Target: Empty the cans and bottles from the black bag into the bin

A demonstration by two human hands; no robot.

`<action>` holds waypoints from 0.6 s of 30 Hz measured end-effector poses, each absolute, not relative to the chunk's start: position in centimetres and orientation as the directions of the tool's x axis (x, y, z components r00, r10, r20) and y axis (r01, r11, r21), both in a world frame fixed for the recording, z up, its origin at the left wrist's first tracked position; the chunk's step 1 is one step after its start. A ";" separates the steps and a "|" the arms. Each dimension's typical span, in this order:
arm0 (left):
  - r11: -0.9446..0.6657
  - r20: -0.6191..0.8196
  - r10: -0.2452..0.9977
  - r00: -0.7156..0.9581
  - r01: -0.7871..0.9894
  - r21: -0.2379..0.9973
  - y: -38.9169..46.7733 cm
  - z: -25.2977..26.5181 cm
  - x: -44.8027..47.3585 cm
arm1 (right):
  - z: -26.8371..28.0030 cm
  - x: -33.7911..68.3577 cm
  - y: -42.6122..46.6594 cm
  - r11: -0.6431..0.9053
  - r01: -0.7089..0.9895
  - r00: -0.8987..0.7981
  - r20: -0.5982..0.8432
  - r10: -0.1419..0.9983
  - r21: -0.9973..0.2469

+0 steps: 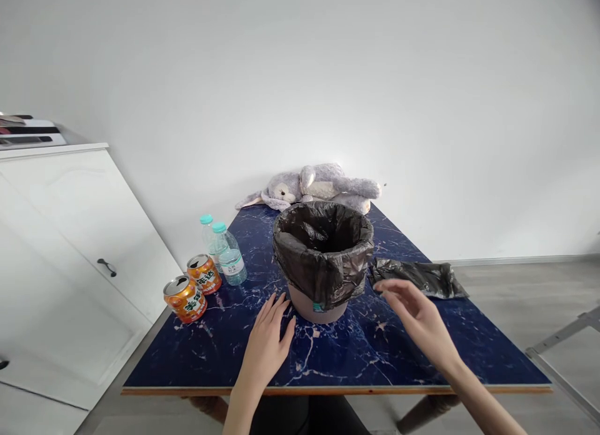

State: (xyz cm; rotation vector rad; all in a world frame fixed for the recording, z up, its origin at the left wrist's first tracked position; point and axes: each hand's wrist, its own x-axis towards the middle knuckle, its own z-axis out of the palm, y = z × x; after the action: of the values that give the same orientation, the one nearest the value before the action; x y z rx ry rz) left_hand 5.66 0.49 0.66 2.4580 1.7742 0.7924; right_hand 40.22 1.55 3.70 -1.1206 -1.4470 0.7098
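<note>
A trash can [319,311] lined with a black plastic bag [323,275] stands upright at the middle of the table. The bag's edge is folded down over the rim, and its inside is dark. Just left of the can's base, my left hand [269,338] rests palm down on the tabletop, fingers stretched out and holding nothing. To the right of the can, my right hand [415,316] hovers with loosely bent fingers and nothing visible in them. Its fingertips are beside a flattened black plastic bag [422,277]; whether they touch it is unclear.
Two orange drink cans [186,299] and two clear bottles [233,266] with teal caps stand on the left side. A grey plush rabbit [323,184] lies at the far end against the wall. The blue marbled table [347,360] has a wooden front edge. A white cabinet [70,247] stands left.
</note>
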 end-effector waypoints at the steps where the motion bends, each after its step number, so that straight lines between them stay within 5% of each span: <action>1: -0.360 0.396 0.889 0.230 0.885 0.294 0.5 0.7 5.8 | 2.6 40.4 1.2 0.334 0.232 0.027 0.349 0.937 -0.914; 6: -0.365 0.512 0.841 0.174 0.881 0.300 0.7 1.9 6.1 | 0.9 40.4 0.1 0.263 0.249 -0.184 0.221 0.958 -0.932; 12: -0.220 0.818 0.572 -0.052 0.952 0.214 3.7 10.0 3.7 | 1.3 40.5 0.0 0.257 0.338 -0.216 0.191 0.958 -0.905; 18: 0.123 0.763 0.591 -0.261 0.964 0.235 8.7 18.7 0.2 | 1.4 40.5 -0.4 0.279 0.325 -0.240 0.207 0.948 -0.904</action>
State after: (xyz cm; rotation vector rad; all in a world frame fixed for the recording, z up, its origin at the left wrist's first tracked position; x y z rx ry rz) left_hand 0.17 8.67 18.67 2.0864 2.6644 1.3860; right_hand 40.50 -0.37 1.40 -1.1661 -1.7352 0.9647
